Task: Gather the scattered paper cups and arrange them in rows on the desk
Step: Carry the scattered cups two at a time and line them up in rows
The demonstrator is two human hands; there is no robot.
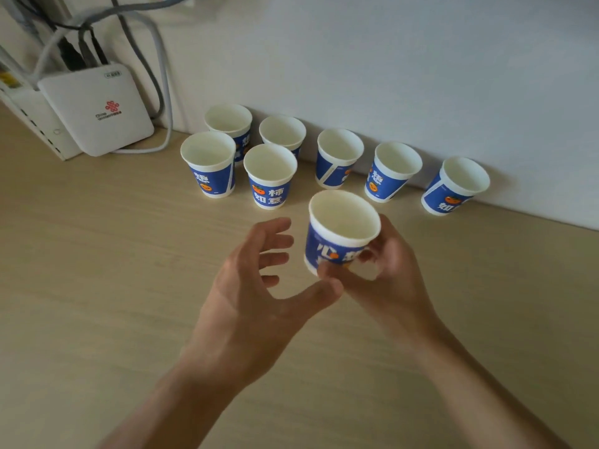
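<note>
upper left of the frame: flat white router [97,108] with rounded corners, a red knot-shaped logo and small grey lettering on its face, standing tilted in front of the wall [405,59]. just left of it, partly behind: a second white box [39,124] with a row of small slots along its lower edge. above both: black plugs [76,51] and grey cables [155,59], one looping down past the router's right side. wall: plain, pale, filling the upper right.

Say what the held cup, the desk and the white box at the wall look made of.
Held cup: paper, matt; thin rolled rim, printed blue wrap, plain cream inside.
Desk: wood-look, probably laminate; pale, even grain, smooth low sheen.
White box: likely plastic; smooth moulded shell, rounded corners, printed red logo.
</note>
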